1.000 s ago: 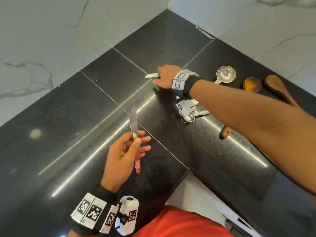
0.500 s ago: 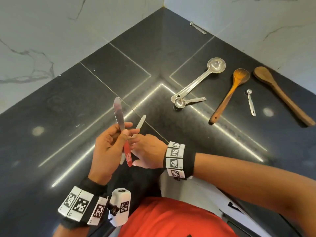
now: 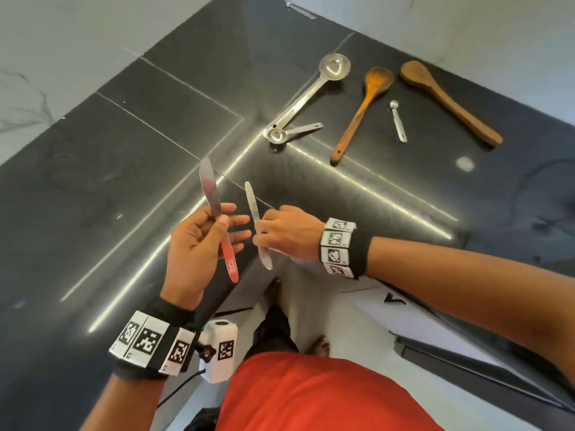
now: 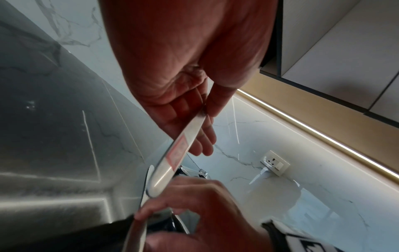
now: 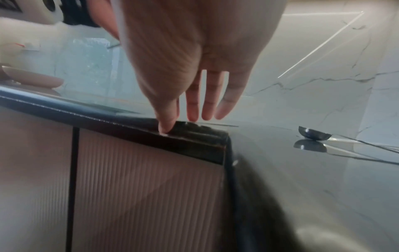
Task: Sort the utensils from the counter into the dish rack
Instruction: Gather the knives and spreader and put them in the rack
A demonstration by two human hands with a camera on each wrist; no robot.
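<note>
My left hand (image 3: 225, 223) holds a butter knife with a red handle (image 3: 209, 188) upright over the black counter (image 3: 93, 197), thumb pressed on its neck. Beside it, my right hand (image 3: 264, 228) pinches a plain silver knife (image 3: 251, 200), blade pointing up and away. The two hands almost touch. In the left wrist view the red-labelled handle (image 4: 179, 153) runs down from my left hand (image 4: 205, 109) toward the right hand (image 4: 194, 213). In the right wrist view the knife cannot be made out. No dish rack is in view.
On the counter at the back right lie a steel ladle (image 3: 334, 67), a small measuring spoon (image 3: 277, 135), a wooden spoon (image 3: 361, 110), a tiny steel spoon (image 3: 398, 122) and a wooden spatula (image 3: 451, 104). Marble walls meet at the far corner. The counter's inner corner edge is just below my hands.
My right hand has carried the silver knife from the far counter back to beside my left hand. The left hand kept hold of the red-handled knife and hardly moved.
</note>
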